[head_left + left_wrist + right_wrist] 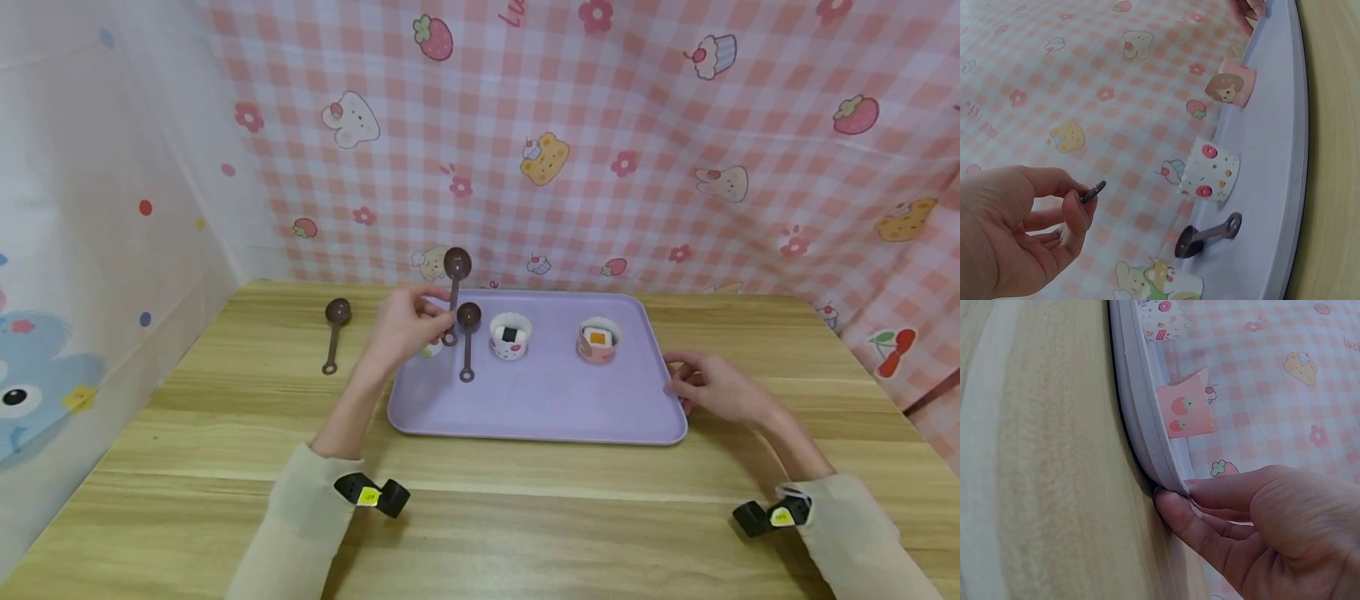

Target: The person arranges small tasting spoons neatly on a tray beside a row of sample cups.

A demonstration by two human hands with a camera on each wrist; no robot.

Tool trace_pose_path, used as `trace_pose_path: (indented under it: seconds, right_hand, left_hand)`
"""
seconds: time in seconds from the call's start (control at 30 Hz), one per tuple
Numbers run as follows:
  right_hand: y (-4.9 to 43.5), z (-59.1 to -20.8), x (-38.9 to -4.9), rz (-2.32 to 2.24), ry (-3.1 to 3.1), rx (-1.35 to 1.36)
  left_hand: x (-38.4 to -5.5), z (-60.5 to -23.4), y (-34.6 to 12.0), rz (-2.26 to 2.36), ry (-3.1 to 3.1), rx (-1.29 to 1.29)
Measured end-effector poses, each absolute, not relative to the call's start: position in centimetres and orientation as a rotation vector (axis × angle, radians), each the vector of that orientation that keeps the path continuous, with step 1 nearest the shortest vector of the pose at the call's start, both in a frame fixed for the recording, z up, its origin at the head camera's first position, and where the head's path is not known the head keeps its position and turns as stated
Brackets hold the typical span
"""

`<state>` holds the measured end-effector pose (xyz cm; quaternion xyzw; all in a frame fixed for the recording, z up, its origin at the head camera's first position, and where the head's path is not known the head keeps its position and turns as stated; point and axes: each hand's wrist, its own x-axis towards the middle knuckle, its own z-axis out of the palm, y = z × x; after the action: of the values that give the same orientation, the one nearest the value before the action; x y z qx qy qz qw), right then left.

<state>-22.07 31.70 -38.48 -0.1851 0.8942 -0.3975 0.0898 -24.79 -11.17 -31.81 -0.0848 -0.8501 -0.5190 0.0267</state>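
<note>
My left hand (pixel 401 333) pinches a brown measuring spoon (pixel 457 265) by its handle, bowl upward, above the left part of a lilac tray (pixel 555 408). Only its handle end shows in the left wrist view. A second brown spoon (pixel 468 316) lies on the tray beside a white patterned paper cup (pixel 509 349) holding a white piece with a black patch. Farther right stands a pink cup (pixel 596 353) with an orange-topped white piece. Another cup (pixel 1186 286) is mostly hidden behind my left hand. My right hand (pixel 1279 525) grips the tray's right rim between thumb and fingers.
A third brown spoon (pixel 338 312) lies on the wooden table (pixel 525 517), left of the tray. A pink checked cloth (pixel 487 167) hangs close behind the table, and a white cloth (pixel 112 208) hangs at the left.
</note>
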Motion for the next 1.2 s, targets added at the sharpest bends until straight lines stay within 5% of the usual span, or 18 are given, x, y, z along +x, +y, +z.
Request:
trace_pose_path:
  seconds: [1.2]
  right_hand:
    - [31.8,-38.7,-22.2,-1.164,2.675,-0.558]
  left_hand:
    - [-25.1,-31.9,-6.7,-1.789,-2.558,-0.366]
